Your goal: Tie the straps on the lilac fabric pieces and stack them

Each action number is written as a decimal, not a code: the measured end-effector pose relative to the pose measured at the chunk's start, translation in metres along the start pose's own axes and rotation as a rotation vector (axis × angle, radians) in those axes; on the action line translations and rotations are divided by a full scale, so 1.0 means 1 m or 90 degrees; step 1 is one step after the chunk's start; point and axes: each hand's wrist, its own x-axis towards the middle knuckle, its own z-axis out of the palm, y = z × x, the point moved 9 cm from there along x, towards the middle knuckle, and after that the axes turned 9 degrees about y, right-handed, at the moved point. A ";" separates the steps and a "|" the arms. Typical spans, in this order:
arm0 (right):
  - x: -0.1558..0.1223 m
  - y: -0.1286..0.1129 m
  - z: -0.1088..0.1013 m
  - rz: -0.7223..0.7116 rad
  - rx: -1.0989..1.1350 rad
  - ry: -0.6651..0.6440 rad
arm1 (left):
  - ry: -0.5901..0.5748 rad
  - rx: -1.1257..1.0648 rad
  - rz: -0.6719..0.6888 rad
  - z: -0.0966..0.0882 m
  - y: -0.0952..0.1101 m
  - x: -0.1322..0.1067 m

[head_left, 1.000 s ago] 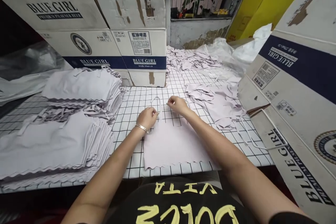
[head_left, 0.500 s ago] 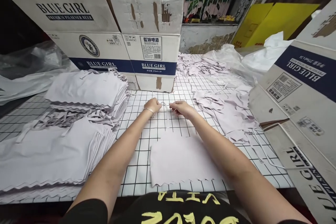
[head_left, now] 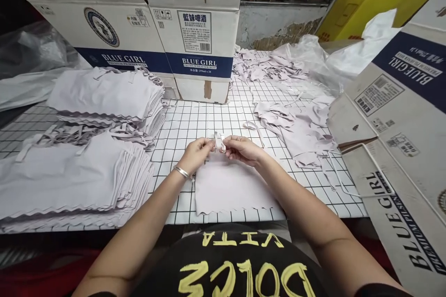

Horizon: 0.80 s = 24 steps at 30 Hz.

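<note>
Head cam: L hand & R hand meet over the mid bench, fingers of both pinched on a thin fabric strap; tiny bit at R fingertips too small to ID. Pale lilac fabric panel lies flat below, wavy hem just short of the bench's near edge; its R corner's hidden by the R forearm, & where strap meets panel can't be seen.

Carton twd far edge, L of ctr: "BLUE GIRL", "PREMIUM PILSENER BEER", "275ml x 24", "藍妹啤酒"; top cut off, small print illegible. R-edge carton, tilted: also "BLUE GIRL", R side cut off. T-shirt: "DOLCE VITA", upside down, bottom cropped.

Two fabric stacks nr L edge, front one cropped at L. Crumpled fabric twd R edge.
</note>
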 end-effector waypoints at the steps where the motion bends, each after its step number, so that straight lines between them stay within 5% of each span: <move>1: -0.004 0.001 0.003 -0.001 -0.017 -0.006 | 0.001 0.004 -0.014 0.002 -0.002 0.002; 7: -0.017 -0.006 0.007 -0.070 -0.102 -0.012 | -0.013 -0.064 0.039 0.021 0.017 0.017; 10: -0.018 -0.009 -0.008 -0.111 -0.169 0.014 | -0.008 0.059 0.124 0.021 0.026 0.009; 16: -0.020 0.000 -0.047 -0.114 -0.115 0.095 | -0.045 0.554 0.228 0.026 -0.007 -0.036; 20: -0.023 0.015 -0.038 -0.082 -0.084 0.082 | -0.065 0.599 0.206 0.026 -0.022 -0.047; 24: -0.024 0.014 -0.016 -0.161 -0.123 0.033 | -0.092 0.543 0.174 0.025 -0.024 -0.044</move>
